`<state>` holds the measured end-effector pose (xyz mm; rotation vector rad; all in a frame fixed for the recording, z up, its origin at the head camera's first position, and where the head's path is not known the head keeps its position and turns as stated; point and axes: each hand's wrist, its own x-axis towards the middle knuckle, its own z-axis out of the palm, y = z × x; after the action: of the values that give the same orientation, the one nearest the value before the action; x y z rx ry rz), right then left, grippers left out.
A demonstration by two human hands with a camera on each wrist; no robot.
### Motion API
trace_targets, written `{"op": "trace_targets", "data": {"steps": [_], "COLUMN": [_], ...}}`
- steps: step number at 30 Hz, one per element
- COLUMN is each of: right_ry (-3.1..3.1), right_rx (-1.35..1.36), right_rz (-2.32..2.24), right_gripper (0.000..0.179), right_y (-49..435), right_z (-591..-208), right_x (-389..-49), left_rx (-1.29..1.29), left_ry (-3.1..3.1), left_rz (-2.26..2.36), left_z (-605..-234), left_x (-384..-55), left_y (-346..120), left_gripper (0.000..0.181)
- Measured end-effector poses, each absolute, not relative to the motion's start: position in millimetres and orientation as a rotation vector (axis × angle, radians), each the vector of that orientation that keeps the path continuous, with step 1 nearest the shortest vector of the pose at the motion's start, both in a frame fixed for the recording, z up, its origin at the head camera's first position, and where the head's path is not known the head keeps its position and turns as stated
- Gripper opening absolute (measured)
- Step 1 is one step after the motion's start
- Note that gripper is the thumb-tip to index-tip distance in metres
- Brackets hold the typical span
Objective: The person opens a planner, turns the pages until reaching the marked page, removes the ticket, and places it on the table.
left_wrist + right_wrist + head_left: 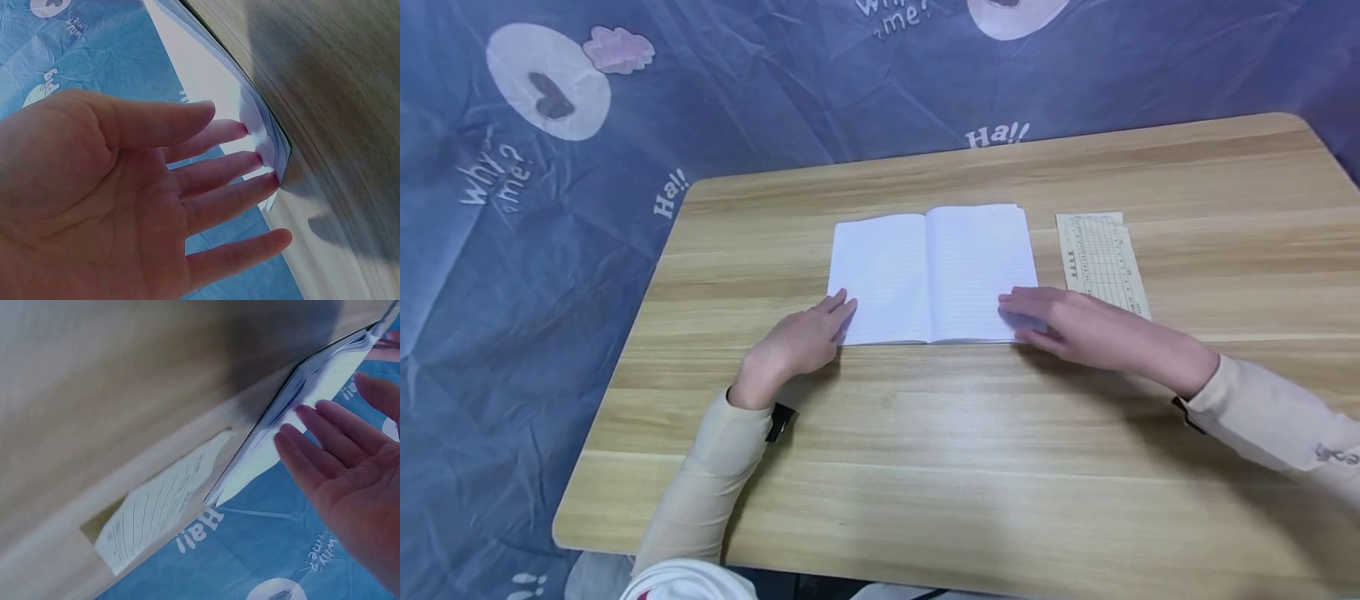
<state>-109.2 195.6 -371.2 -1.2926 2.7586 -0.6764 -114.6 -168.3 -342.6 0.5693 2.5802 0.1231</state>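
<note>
An open notebook [880, 267] with lined white pages lies flat on the wooden table. My left hand [805, 333] touches its lower left edge with fingers extended. In the left wrist view, the fingertips of the left hand [137, 194] meet the page edges near a corner, and the thumb stays off the paper. My right hand [1075, 325] is over the lower right part of the right page. The right wrist view shows that hand [356, 469] with straight fingers at the page; whether every fingertip touches, I cannot tell.
A printed paper sheet [1101, 258] with a grid of lines lies right of the notebook, its lower end partly behind the right hand. The wooden table [925, 500] has rounded corners. Blue patterned cloth [760, 92] hangs behind and to the left of it.
</note>
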Motion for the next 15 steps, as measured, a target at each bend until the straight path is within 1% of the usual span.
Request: {"op": "trace_targets", "data": {"steps": [9, 15], "right_ry": [2.748, 2.737], "right_rx": [-1.206, -1.206], "right_rz": [-0.700, -0.736], "right_gripper": [0.041, 0.041], "right_y": [193, 194], "right_z": [-371, -371], "right_x": [-100, -99], "left_rx": [0.564, 0.453], "left_ry": [2.620, 2.671], "left_rz": [0.223, 0.473], "left_z": [-340, -349], "left_x": [-117, -122], "left_y": [-175, -188], "left_gripper": [0.055, 0.065]}}
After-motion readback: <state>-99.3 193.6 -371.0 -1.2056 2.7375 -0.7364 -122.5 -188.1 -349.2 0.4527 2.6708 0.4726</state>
